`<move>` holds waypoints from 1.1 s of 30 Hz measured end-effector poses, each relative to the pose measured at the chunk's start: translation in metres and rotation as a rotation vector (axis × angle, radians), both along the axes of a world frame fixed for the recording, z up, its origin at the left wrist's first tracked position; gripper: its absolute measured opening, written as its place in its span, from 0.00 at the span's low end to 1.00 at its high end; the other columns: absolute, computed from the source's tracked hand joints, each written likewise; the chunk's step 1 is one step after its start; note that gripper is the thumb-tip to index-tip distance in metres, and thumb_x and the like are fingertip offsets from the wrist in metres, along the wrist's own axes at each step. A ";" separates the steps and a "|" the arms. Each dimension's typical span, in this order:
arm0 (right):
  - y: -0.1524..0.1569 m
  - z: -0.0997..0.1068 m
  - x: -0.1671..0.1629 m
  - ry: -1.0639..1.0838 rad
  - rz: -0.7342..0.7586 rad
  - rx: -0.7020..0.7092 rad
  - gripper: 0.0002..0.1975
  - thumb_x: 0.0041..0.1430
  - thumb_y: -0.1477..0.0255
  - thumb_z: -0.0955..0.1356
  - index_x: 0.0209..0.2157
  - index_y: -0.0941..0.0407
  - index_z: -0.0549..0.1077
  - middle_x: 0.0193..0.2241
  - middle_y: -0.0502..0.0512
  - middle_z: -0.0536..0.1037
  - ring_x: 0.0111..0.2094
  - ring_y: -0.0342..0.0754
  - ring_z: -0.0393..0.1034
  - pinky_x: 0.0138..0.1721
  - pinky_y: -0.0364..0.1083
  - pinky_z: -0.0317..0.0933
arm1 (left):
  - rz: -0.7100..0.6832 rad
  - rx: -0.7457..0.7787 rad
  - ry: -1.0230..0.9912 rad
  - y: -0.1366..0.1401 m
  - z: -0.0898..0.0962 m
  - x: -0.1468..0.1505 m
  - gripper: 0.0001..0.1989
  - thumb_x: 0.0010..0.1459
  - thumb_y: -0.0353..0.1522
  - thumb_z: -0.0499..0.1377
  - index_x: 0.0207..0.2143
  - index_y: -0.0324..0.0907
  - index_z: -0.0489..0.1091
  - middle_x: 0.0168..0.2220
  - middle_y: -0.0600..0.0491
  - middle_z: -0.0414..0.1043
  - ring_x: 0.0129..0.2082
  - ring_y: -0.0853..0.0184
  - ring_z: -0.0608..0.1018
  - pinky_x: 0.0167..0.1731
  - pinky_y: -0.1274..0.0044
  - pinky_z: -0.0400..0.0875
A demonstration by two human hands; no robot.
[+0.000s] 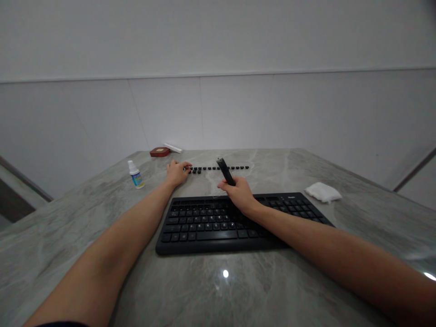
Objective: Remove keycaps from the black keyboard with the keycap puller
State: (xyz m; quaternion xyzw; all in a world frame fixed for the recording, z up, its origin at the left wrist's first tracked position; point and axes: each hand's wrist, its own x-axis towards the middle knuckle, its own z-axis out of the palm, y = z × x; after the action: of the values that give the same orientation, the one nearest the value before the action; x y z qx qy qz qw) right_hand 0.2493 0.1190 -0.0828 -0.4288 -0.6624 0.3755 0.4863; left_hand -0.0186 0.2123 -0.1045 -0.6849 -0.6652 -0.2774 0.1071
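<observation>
The head camera shows the left hand (177,173) lying low over the worktop (200,290), fingers curved at the left end of a row of small black keycaps (204,168); whether it pinches one, I cannot tell. The row runs rightward from those fingertips and passes beyond the right hand (240,194); a shorter second row sits just beside the left fingers, nearer the person. The right hand is closed around a black tool (225,171), its tip up and leaning left. Below that hand, and partly hidden by it and its forearm, lies a black keyboard (216,235). Left of the left hand stands a spray bottle (137,176); beyond it are a red-brown box (160,152) and a white flat object (173,148). Well right of the right hand lies a white wad (323,192).
</observation>
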 end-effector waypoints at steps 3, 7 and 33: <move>-0.001 0.001 0.000 0.000 0.000 -0.001 0.12 0.45 0.64 0.68 0.21 0.59 0.72 0.15 0.46 0.61 0.21 0.42 0.55 0.25 0.43 0.50 | 0.004 0.005 0.001 0.000 0.000 0.000 0.13 0.57 0.33 0.59 0.44 0.50 0.75 0.38 0.52 0.78 0.45 0.54 0.67 0.46 0.64 0.57; -0.001 0.002 0.000 0.000 0.007 0.011 0.12 0.45 0.64 0.68 0.21 0.59 0.72 0.16 0.47 0.62 0.21 0.42 0.56 0.26 0.44 0.50 | -0.005 0.017 0.005 0.000 0.000 0.000 0.12 0.56 0.33 0.59 0.43 0.49 0.75 0.38 0.51 0.78 0.44 0.54 0.67 0.45 0.63 0.57; -0.001 0.002 0.001 -0.033 0.000 0.012 0.12 0.46 0.65 0.68 0.21 0.60 0.73 0.16 0.47 0.63 0.22 0.42 0.56 0.26 0.44 0.49 | -0.127 0.032 0.186 -0.004 0.001 0.017 0.13 0.58 0.32 0.55 0.45 0.48 0.75 0.39 0.48 0.77 0.46 0.53 0.66 0.44 0.63 0.56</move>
State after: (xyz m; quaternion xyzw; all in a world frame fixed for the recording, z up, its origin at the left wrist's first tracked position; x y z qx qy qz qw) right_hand 0.2499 0.1181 -0.0813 -0.4319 -0.6728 0.3642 0.4777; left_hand -0.0012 0.2081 -0.1031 -0.7468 -0.6031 -0.2292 0.1615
